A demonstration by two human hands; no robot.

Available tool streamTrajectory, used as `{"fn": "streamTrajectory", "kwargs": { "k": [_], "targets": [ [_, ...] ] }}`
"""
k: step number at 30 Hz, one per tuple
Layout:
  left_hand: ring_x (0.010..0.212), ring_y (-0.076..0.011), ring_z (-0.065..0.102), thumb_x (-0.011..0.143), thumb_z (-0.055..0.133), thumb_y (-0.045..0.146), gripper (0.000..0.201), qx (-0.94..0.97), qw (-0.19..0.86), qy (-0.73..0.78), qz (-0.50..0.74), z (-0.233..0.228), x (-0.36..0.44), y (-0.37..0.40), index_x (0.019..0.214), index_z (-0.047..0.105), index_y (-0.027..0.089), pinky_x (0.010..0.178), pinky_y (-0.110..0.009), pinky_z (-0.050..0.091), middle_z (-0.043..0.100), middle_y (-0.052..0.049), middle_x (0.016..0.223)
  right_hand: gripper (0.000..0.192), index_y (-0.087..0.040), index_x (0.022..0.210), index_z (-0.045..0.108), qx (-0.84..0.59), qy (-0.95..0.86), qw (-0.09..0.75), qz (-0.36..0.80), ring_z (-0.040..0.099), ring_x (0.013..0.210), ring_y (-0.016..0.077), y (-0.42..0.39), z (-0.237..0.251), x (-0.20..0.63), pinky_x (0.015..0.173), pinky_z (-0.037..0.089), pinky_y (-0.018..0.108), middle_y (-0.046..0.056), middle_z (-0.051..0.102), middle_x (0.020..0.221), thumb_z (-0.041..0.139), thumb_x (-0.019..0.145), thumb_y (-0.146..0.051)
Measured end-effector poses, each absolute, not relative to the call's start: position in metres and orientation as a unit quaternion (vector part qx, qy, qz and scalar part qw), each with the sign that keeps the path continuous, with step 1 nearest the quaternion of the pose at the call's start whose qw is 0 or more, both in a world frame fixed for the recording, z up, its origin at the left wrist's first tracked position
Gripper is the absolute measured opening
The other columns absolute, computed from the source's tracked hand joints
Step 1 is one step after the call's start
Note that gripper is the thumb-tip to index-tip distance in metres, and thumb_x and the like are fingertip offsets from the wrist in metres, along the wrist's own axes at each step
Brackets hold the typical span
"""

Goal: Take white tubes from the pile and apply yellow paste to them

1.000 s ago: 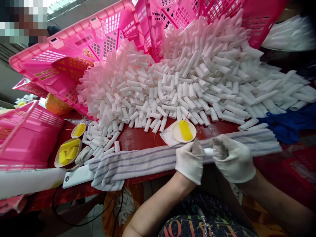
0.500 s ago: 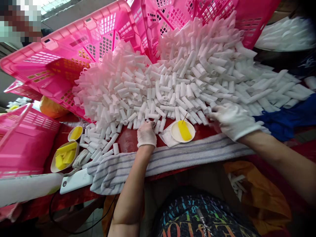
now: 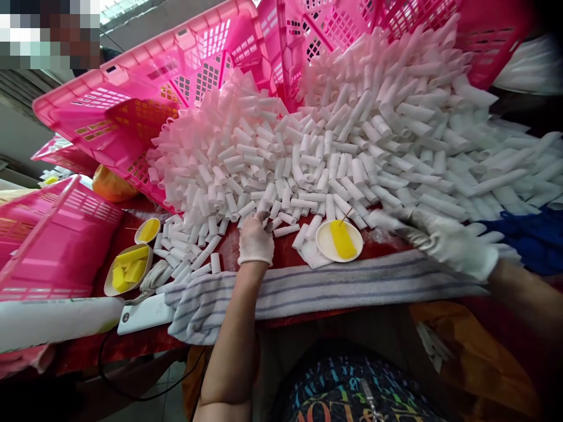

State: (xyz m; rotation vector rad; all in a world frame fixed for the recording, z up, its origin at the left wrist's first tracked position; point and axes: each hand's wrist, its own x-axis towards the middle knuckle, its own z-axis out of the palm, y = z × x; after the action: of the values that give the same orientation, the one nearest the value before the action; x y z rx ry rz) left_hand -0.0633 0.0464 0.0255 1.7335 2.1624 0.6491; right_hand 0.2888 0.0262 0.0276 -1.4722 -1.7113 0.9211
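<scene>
A large heap of short white tubes (image 3: 308, 159) spreads over the red table. At its front edge is my left hand (image 3: 255, 239) in a white glove, its fingers curled in among the tubes; whatever they grip is hidden. My right hand (image 3: 444, 237), also gloved, hovers low over the heap's right front edge, fingers pointing left and smeared by motion. Between both hands sits a small white dish (image 3: 324, 245) with a yellow block (image 3: 343, 239) and a thin stick leaning on it. Under the dish lies a crumpled clear bag (image 3: 313, 258).
Tipped pink baskets (image 3: 145, 88) stand behind the tubes. A striped towel (image 3: 329, 280) runs along the front edge. At left are a bowl of yellow pieces (image 3: 129, 269), a second yellow dish (image 3: 147, 230), a white phone (image 3: 145, 315) and another pink basket (image 3: 65, 246). Blue cloth (image 3: 528, 240) lies right.
The view has turned slightly left, shifting most things rightward. My right hand has moved right relative to the dish, and my left hand a little left, away from it. Some tubes now lie closer to the dish.
</scene>
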Motion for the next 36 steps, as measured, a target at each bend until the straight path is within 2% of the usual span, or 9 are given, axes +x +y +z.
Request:
{"fn": "streamTrajectory", "kwargs": {
  "k": [3, 7, 10, 13, 20, 26, 29, 32, 36],
  "targets": [
    [0.109, -0.0276, 0.067, 0.086, 0.065, 0.020, 0.034, 0.621, 0.144, 0.747, 0.188, 0.022, -0.071, 0.054, 0.120, 0.071, 0.020, 0.098, -0.041, 0.051, 0.069, -0.013, 0.119, 0.042, -0.025, 0.118, 0.074, -0.550, -0.611, 0.307, 0.480, 0.070, 0.092, 0.0226, 0.012, 0.021, 0.273, 0.075, 0.055, 0.030, 0.009, 0.076, 0.109, 0.067, 0.088, -0.053],
    [0.110, -0.0316, 0.066, 0.087, 0.065, 0.026, 0.034, 0.657, 0.138, 0.732, 0.121, 0.016, -0.063, 0.055, 0.119, 0.072, 0.025, 0.097, -0.043, 0.051, 0.072, -0.013, 0.114, 0.053, -0.017, 0.115, 0.072, -0.583, -0.518, 0.331, 0.532, 0.056, 0.056, 0.0139, 0.021, 0.008, 0.253, 0.051, 0.048, 0.027, 0.006, 0.071, 0.076, 0.069, 0.083, -0.060],
    [0.112, -0.0313, 0.065, 0.087, 0.064, 0.024, 0.038, 0.649, 0.150, 0.739, 0.103, 0.017, -0.059, 0.050, 0.124, 0.071, 0.026, 0.097, -0.041, 0.051, 0.070, -0.012, 0.119, 0.051, -0.016, 0.107, 0.072, -0.591, -0.517, 0.359, 0.504, 0.066, 0.072, 0.0195, 0.030, -0.012, 0.247, 0.069, 0.059, 0.033, 0.008, 0.074, 0.088, 0.073, 0.079, -0.059],
    [0.107, -0.0284, 0.067, 0.086, 0.065, 0.024, 0.047, 0.594, 0.200, 0.763, 0.159, 0.022, -0.062, 0.042, 0.133, 0.063, 0.026, 0.096, -0.041, 0.051, 0.070, -0.010, 0.118, 0.037, -0.020, 0.104, 0.071, -0.558, -0.592, 0.386, 0.436, 0.069, 0.103, 0.0250, 0.027, -0.030, 0.248, 0.101, 0.054, 0.039, 0.009, 0.074, 0.108, 0.074, 0.081, -0.049],
    [0.082, -0.0162, 0.069, 0.088, 0.063, 0.023, 0.040, 0.500, 0.394, 0.712, 0.296, 0.009, -0.064, 0.012, 0.128, 0.058, 0.017, 0.085, -0.030, 0.056, 0.073, -0.005, 0.099, 0.042, -0.022, 0.126, 0.065, -0.565, -0.654, 0.336, 0.375, 0.069, 0.115, 0.0270, 0.010, -0.028, 0.251, 0.106, 0.053, 0.038, 0.010, 0.072, 0.123, 0.063, 0.090, -0.043],
    [0.116, -0.0272, 0.064, 0.082, 0.073, 0.032, 0.047, 0.600, 0.213, 0.762, 0.122, 0.019, -0.079, -0.011, 0.127, 0.067, 0.019, 0.105, -0.038, 0.048, 0.068, -0.013, 0.125, 0.044, -0.023, 0.125, 0.064, -0.546, -0.633, 0.363, 0.411, 0.067, 0.118, 0.0255, 0.004, -0.027, 0.249, 0.110, 0.050, 0.034, 0.008, 0.071, 0.127, 0.070, 0.085, -0.040],
    [0.114, -0.0261, 0.065, 0.091, 0.062, 0.035, 0.035, 0.610, 0.150, 0.771, 0.109, 0.028, -0.087, 0.005, 0.121, 0.071, 0.020, 0.104, -0.036, 0.048, 0.071, -0.011, 0.120, 0.046, -0.023, 0.129, 0.065, -0.585, -0.628, 0.316, 0.405, 0.067, 0.118, 0.0275, -0.001, -0.025, 0.247, 0.112, 0.048, 0.038, 0.009, 0.071, 0.129, 0.067, 0.088, -0.043],
    [0.116, -0.0251, 0.065, 0.093, 0.058, 0.031, 0.034, 0.593, 0.089, 0.788, 0.137, 0.029, -0.083, 0.036, 0.124, 0.070, 0.021, 0.103, -0.034, 0.048, 0.071, -0.010, 0.122, 0.033, -0.021, 0.113, 0.072, -0.566, -0.612, 0.370, 0.410, 0.071, 0.108, 0.0261, -0.005, -0.026, 0.244, 0.107, 0.053, 0.037, 0.009, 0.075, 0.115, 0.068, 0.087, -0.041],
    [0.112, -0.0291, 0.067, 0.087, 0.064, 0.029, 0.045, 0.576, 0.119, 0.805, 0.081, 0.024, -0.068, 0.062, 0.132, 0.065, 0.027, 0.096, -0.039, 0.051, 0.071, -0.010, 0.123, 0.037, -0.021, 0.118, 0.071, -0.531, -0.638, 0.381, 0.407, 0.070, 0.113, 0.0255, -0.008, -0.028, 0.245, 0.110, 0.052, 0.038, 0.007, 0.073, 0.123, 0.071, 0.087, -0.040]
  ]
}}
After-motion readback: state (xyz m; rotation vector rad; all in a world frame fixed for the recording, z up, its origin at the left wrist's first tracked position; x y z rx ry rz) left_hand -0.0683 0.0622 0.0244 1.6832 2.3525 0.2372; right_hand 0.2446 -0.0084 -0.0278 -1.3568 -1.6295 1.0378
